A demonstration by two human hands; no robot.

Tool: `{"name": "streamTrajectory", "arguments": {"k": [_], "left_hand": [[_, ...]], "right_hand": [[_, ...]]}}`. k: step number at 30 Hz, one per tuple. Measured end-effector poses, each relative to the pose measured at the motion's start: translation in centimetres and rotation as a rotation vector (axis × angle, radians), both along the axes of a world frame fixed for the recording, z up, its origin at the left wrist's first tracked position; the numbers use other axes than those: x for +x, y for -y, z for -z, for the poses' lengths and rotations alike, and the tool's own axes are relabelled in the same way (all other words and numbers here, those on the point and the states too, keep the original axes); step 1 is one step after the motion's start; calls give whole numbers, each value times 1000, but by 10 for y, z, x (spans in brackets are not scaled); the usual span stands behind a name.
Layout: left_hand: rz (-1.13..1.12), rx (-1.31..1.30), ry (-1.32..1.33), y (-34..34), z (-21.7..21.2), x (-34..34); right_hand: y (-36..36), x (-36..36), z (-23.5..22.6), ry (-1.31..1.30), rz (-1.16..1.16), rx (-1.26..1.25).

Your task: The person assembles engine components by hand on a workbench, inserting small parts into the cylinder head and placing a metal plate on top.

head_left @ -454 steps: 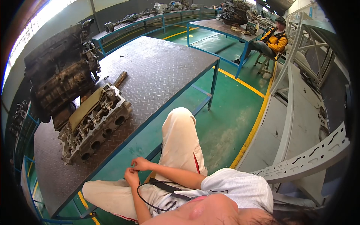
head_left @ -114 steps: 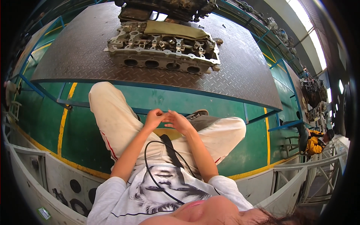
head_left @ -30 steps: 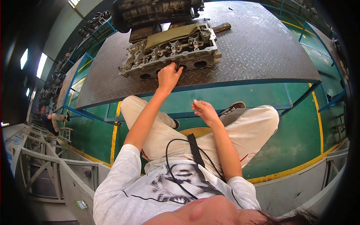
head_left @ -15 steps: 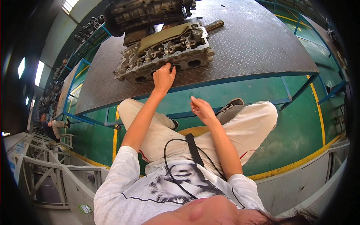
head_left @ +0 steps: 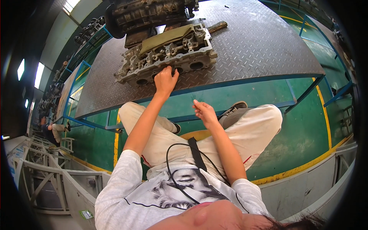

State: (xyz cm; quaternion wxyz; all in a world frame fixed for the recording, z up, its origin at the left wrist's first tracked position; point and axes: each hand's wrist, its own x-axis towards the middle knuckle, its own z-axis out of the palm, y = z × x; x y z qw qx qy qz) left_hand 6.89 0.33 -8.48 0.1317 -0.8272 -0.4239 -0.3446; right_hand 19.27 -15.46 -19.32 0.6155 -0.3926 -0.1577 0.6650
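Now left hand (head_left: 165, 79) on cylinder head (head_left: 168, 57), right hand (head_left: 204, 112) free.

In the upper middle of the frame the left hand (head_left: 165, 79) is reaching out and pressing its fingertips against the near side of a grey metal cylinder head (head_left: 167, 55), which is lying on a dark checker-plate worktop (head_left: 260, 46) with an olive cloth (head_left: 165, 37) draped over its top. The right hand (head_left: 205, 112) is hovering loosely curled near the centre of the frame, holding nothing, above the person's light trousers (head_left: 249, 130) and apart from the worktop's blue edge. A larger dark engine block (head_left: 149, 13) is sitting just behind the cylinder head at the top of the frame, and another person (head_left: 51, 128) is crouching at the far left edge.
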Motion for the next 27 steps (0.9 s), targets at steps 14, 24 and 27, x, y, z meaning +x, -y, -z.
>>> {"name": "streamTrajectory", "arguments": {"k": [14, 24, 27], "left_hand": [[352, -1077, 245, 78, 102, -56], [437, -1212, 294, 67, 118, -75], [464, -884, -104, 67, 91, -96]], "right_hand": [[64, 136, -154, 522, 871, 348], [173, 184, -347, 1520, 1402, 447], [154, 154, -338, 1647, 1322, 222]]}}
